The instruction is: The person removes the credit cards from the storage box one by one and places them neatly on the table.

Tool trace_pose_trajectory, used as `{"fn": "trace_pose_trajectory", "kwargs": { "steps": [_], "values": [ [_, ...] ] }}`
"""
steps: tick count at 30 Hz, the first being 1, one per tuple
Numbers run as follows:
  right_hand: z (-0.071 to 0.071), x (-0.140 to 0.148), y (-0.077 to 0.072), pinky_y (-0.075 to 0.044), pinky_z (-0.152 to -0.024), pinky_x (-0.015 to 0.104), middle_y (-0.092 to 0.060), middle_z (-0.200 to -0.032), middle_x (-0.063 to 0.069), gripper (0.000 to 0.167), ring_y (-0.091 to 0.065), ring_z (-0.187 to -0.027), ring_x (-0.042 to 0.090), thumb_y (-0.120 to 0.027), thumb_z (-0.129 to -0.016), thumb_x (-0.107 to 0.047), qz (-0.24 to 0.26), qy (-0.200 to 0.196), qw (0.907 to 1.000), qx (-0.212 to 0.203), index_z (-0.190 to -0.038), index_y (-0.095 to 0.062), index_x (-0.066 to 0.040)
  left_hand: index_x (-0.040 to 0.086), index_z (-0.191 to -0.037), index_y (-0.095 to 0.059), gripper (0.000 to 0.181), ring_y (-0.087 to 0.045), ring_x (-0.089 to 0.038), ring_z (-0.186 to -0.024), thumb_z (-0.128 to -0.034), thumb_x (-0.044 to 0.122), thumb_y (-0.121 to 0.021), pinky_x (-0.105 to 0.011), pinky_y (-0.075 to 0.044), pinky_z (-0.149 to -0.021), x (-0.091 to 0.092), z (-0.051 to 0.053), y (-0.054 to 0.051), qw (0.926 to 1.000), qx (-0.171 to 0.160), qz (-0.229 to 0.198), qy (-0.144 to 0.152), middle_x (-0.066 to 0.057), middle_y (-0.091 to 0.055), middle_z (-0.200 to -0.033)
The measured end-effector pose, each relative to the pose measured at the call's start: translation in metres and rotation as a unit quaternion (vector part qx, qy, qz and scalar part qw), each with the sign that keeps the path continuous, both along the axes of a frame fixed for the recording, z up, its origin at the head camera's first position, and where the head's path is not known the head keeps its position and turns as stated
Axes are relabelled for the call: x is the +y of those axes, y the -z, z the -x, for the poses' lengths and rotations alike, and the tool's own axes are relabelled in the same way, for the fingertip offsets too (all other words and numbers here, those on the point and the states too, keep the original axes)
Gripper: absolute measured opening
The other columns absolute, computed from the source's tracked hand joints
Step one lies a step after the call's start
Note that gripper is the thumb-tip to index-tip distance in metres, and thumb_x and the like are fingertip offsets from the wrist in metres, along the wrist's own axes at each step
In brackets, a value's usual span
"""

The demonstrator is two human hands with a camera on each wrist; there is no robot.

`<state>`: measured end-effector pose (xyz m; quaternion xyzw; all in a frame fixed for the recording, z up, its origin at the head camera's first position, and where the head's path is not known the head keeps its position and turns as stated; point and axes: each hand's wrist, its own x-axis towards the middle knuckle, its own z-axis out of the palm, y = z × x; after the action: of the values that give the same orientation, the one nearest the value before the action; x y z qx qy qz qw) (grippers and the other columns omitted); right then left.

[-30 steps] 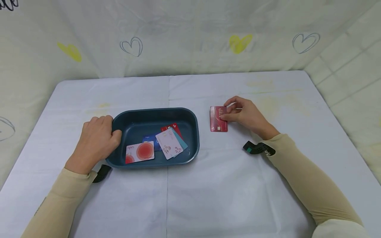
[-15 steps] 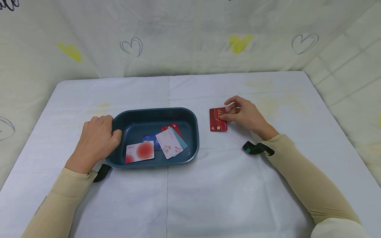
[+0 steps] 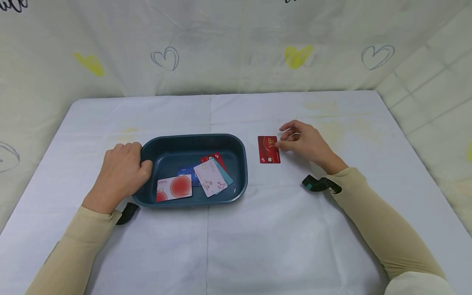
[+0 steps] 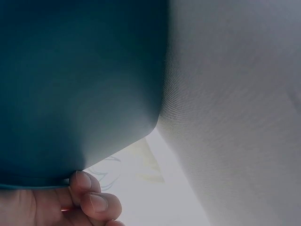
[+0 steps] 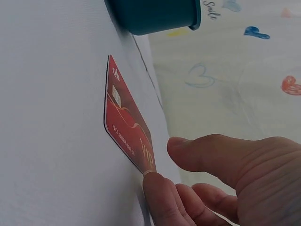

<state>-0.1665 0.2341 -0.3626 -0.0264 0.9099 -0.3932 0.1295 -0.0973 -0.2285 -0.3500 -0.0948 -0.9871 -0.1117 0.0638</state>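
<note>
At the left end of the dark teal tray (image 3: 191, 139), the left hand (image 3: 119, 176) grips the rim, and its fingertips (image 4: 96, 200) show against the wall in the left wrist view. A red VIP card (image 3: 268, 150) lies on the white cloth to the right of the tray. Beside its right edge is the right hand (image 3: 306, 143). In the right wrist view, one fingertip (image 5: 157, 181) touches the end of the red card (image 5: 124, 113), while the thumb (image 5: 188, 153) stands apart from it.
Inside the tray lie a white card with red circles (image 3: 180, 186), a pale floral card (image 3: 210, 178), a blue card (image 3: 186, 171), a teal card and another red card (image 3: 218, 157). Behind the table (image 3: 236, 246) hangs a pale curtain (image 3: 236, 49) with drawn hearts.
The red VIP card has shifted slightly left and toward the person, and its glare is gone. The right thumb, earlier over the card, is now off it. The left hand keeps its grip.
</note>
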Motion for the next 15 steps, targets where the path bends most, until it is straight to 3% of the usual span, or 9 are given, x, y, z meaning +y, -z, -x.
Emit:
{"fn": "trace_pose_trajectory", "kwargs": {
  "steps": [7, 15],
  "values": [
    [-0.003, -0.001, -0.006, -0.048, -0.088, 0.032, -0.068, -0.112, 0.005, 0.049, -0.069, -0.098, 0.016, -0.077, -0.090, -0.038, -0.001, -0.005, 0.9999, 0.014, -0.131, -0.061, -0.016, 0.005, -0.069, -0.045, 0.021, -0.042, -0.028, -0.061, -0.0869, 0.016, -0.046, -0.037, -0.029, -0.057, 0.001, 0.000, 0.000, 1.0000, -0.005, -0.003, -0.001, -0.009, -0.043, -0.062],
    [-0.006, -0.006, -0.015, -0.046, -0.085, 0.033, -0.070, -0.105, 0.001, 0.049, -0.071, -0.090, 0.010, -0.076, -0.091, -0.036, 0.011, -0.007, 0.9992, 0.038, -0.131, -0.061, -0.015, 0.004, -0.071, -0.046, 0.021, -0.043, -0.029, -0.062, -0.0878, 0.017, -0.045, -0.037, -0.030, -0.058, 0.000, -0.001, -0.001, 1.0000, -0.007, 0.000, -0.004, -0.009, -0.043, -0.062]
  ]
}}
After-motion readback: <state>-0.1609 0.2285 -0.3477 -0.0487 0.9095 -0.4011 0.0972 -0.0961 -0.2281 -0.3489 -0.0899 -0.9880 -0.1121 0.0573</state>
